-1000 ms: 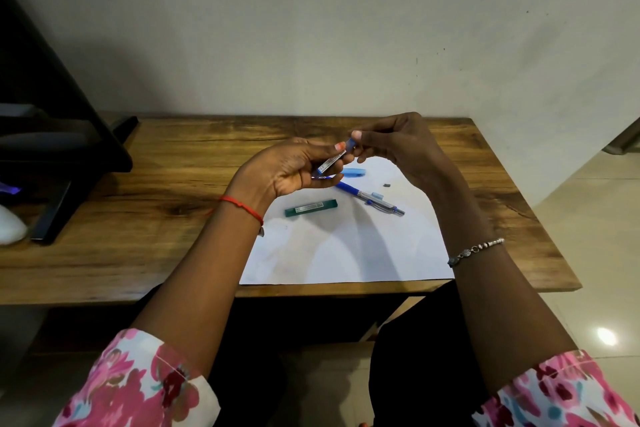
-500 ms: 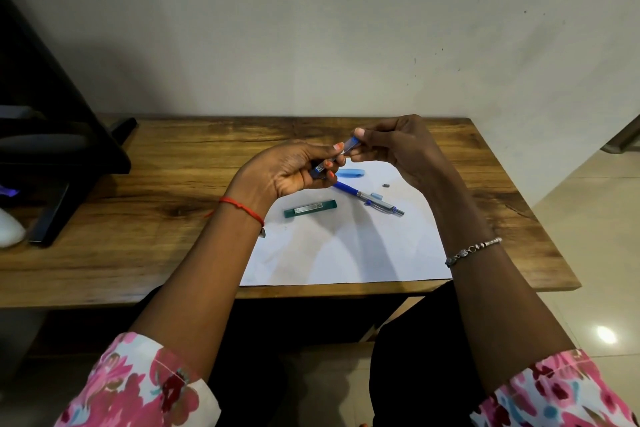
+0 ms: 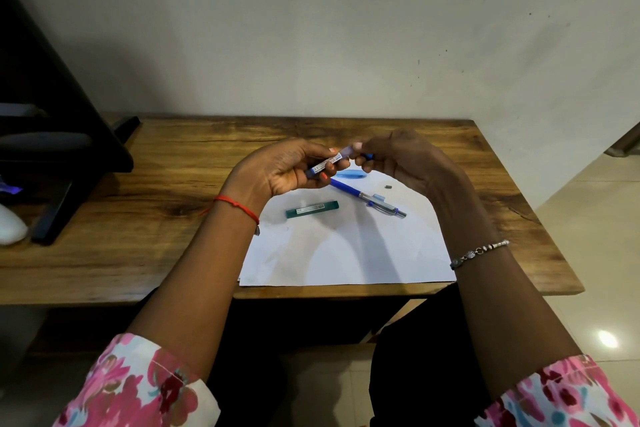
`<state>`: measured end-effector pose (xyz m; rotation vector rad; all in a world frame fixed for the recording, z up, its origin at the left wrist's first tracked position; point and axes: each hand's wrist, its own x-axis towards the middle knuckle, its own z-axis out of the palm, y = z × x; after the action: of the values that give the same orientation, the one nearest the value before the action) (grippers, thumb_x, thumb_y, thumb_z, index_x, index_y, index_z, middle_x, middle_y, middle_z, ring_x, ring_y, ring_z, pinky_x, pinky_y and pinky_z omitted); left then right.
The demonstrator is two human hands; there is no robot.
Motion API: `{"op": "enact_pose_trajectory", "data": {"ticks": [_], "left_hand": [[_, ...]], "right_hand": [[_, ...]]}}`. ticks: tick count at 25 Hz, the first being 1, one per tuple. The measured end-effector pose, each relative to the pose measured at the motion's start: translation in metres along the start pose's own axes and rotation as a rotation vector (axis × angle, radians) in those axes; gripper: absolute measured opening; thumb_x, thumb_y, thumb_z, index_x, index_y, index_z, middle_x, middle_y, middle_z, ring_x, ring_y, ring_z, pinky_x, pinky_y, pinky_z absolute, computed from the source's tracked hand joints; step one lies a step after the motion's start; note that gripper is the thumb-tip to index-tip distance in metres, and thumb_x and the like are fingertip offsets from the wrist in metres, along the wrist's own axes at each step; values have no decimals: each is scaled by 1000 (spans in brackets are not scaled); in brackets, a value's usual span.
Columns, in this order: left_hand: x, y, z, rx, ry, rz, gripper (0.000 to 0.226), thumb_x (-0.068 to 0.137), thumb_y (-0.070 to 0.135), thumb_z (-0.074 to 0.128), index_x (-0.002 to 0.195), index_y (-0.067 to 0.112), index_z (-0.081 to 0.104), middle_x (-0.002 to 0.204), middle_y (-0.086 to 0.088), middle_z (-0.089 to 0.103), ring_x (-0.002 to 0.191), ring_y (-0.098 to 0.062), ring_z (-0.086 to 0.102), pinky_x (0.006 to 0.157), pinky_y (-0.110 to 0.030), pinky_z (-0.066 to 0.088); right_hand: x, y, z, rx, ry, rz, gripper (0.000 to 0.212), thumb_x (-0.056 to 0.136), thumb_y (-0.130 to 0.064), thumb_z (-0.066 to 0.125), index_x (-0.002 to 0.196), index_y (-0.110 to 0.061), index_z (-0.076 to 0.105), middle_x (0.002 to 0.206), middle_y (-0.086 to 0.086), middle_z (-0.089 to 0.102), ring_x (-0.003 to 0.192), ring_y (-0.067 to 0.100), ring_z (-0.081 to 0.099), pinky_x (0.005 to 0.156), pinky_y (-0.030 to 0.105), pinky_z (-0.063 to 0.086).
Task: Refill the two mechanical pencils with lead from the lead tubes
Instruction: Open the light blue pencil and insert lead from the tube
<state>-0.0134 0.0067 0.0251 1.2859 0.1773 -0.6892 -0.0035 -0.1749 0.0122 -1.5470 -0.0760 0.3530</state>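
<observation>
Two hands up over tabletop (image 3: 138,236), masking far part of white paper (image 3: 346,253). On paper: green lead tube (image 3: 311,209), blue mechanical pencil (image 3: 367,198), small dark bit (image 3: 388,186). Since earlier, right hand (image 3: 405,159) fingers drew blue cap (image 3: 369,156) off, pinch it. Left hand (image 3: 277,166) fingers curl round blue lead tube (image 3: 325,165), axis left-right, uncapped end tilted up, rightward.

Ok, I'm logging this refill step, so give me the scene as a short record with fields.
left hand: holds blue lead tube
right hand: pinches small blue cap, just off the tube's end
lying on white paper: green lead tube, blue mechanical pencil, small dark piece, light-blue item partly hidden by the hands
surface: wooden table
</observation>
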Motion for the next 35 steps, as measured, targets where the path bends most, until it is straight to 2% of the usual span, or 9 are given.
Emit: {"op": "enact_pose_trajectory", "data": {"ticks": [6, 13, 17, 19, 22, 26, 30, 33, 35], "left_hand": [[-3, 2, -3, 222, 86, 101, 14, 88, -1, 51, 79, -2, 61, 53, -5, 70, 48, -7, 65, 44, -13, 50], [0, -1, -8, 602, 109, 353, 15, 82, -3, 59, 89, -13, 67, 49, -2, 68, 50, -13, 67, 45, -17, 50], [-1, -1, -3, 688, 156, 432, 13, 80, -5, 59, 84, -13, 68, 58, -9, 68, 46, -12, 65, 42, -18, 48], [-1, -2, -2, 708, 164, 452, 11, 79, -6, 58, 81, -11, 68, 64, -11, 67, 46, -12, 65, 41, -18, 47], [1, -2, -4, 703, 165, 450, 13, 80, -6, 57, 82, -10, 68, 52, -1, 67, 47, -13, 65, 41, -18, 47], [1, 0, -6, 700, 138, 438, 14, 82, -4, 56, 88, -7, 68, 47, 5, 66, 49, -10, 66, 43, -18, 50], [1, -1, -7, 714, 139, 446, 14, 83, -2, 58, 89, -3, 70, 49, 7, 67, 51, -9, 66, 46, -18, 51], [1, -1, -8, 720, 145, 451, 14, 82, 2, 61, 92, 0, 71, 63, 0, 70, 56, -9, 67, 49, -18, 53], [2, -2, -8, 722, 144, 448, 16, 82, 5, 63, 95, 1, 71, 74, -8, 70, 58, -8, 68, 50, -17, 53]], "right_hand": [[3, 9, 3, 29, 11, 113, 26, 83, 8, 56, 107, 19, 58, 65, 9, 71, 57, 14, 66, 60, 18, 55], [1, 9, 16, 214, 6, 292, 25, 84, 13, 51, 108, 20, 56, 88, 17, 67, 63, 16, 70, 62, 20, 58], [1, 11, 19, 291, -24, 344, 22, 87, 14, 46, 106, 20, 55, 87, 16, 68, 65, 16, 71, 63, 20, 58], [1, 11, 20, 301, -16, 352, 22, 87, 14, 45, 106, 20, 55, 84, 15, 69, 65, 16, 71, 63, 20, 58], [0, 9, 19, 309, -8, 359, 20, 88, 14, 44, 102, 17, 58, 72, 10, 72, 60, 14, 70, 59, 19, 57], [-1, 5, 18, 321, -13, 365, 18, 89, 11, 44, 91, 11, 61, 69, 8, 73, 60, 13, 70, 60, 18, 57], [0, 6, 19, 290, 26, 363, 21, 88, 11, 48, 106, 17, 56, 82, 13, 68, 58, 14, 69, 62, 19, 58], [2, 6, 17, 247, 61, 342, 21, 87, 9, 51, 105, 17, 58, 83, 16, 64, 54, 14, 68, 63, 21, 59], [2, 5, 16, 214, 61, 327, 13, 88, 7, 52, 95, 15, 60, 72, 13, 66, 51, 12, 66, 58, 19, 58]]}}
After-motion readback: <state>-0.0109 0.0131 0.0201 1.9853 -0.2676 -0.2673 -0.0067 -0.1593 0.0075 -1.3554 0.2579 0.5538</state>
